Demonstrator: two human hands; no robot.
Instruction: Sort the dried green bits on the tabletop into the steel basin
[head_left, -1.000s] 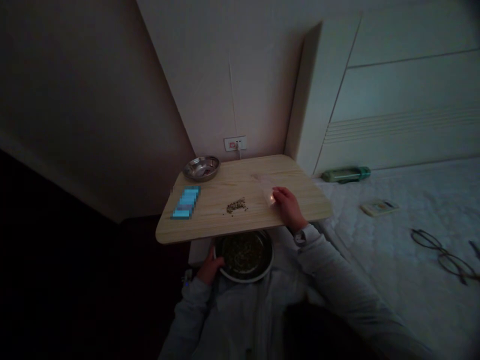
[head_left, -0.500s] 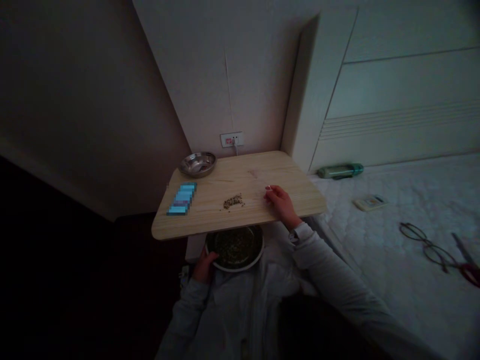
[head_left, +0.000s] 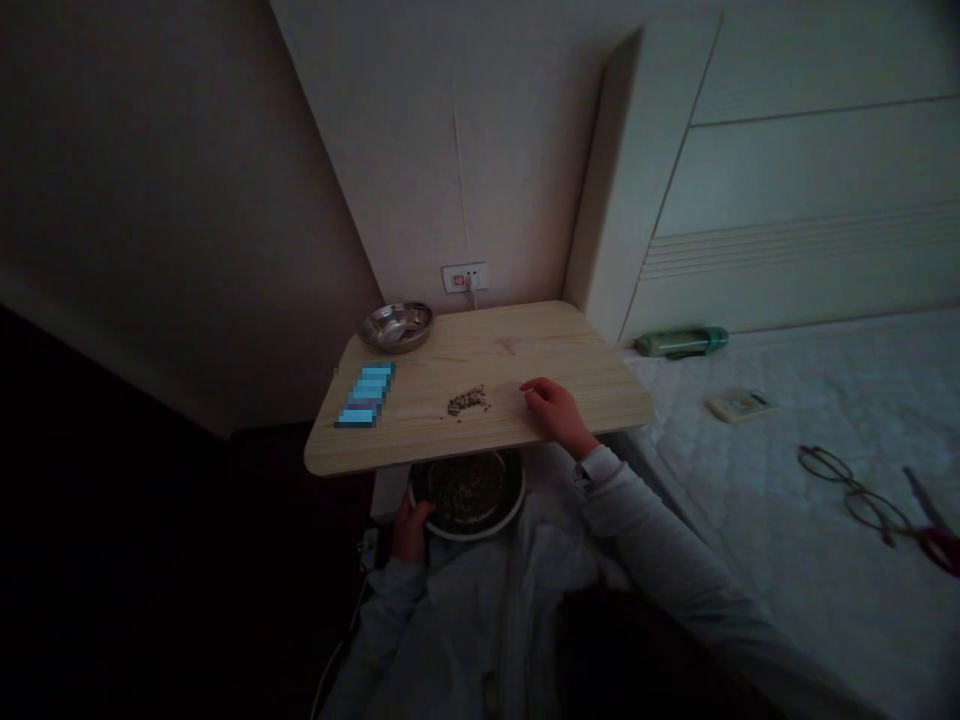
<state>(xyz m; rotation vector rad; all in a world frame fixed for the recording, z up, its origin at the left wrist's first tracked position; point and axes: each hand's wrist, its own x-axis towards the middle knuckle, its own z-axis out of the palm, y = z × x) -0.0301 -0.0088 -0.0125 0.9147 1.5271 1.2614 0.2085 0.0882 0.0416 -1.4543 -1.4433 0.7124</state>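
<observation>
My left hand [head_left: 410, 532] grips the left rim of a round basin [head_left: 457, 536], thumb over the edge. The basin has a pale rim and dark, grainy contents, and sits below the table's front edge, which hides its far side. Over the right part of the wooden table [head_left: 420, 440], my right hand [head_left: 553, 408] is closed, fingertips pressed together and pointing left. Whatever may be between them is too small to make out. Just left of it lies a small heap of dark seed-like grains [head_left: 466, 402]. Fainter reddish bits [head_left: 507, 346] lie farther back.
A steel bowl [head_left: 397, 328] stands at the table's back left, with a lit phone [head_left: 366, 394] in front. On the bed at right lie a green bottle [head_left: 681, 342], a pale boxy device [head_left: 742, 404], glasses [head_left: 855, 490] and red-handled scissors [head_left: 939, 548]. A wall socket [head_left: 465, 278] is behind.
My right hand has lowered slightly and its fingers have curled down; the small bright spot at its fingertips no longer shows. My left hand stays on the basin.
</observation>
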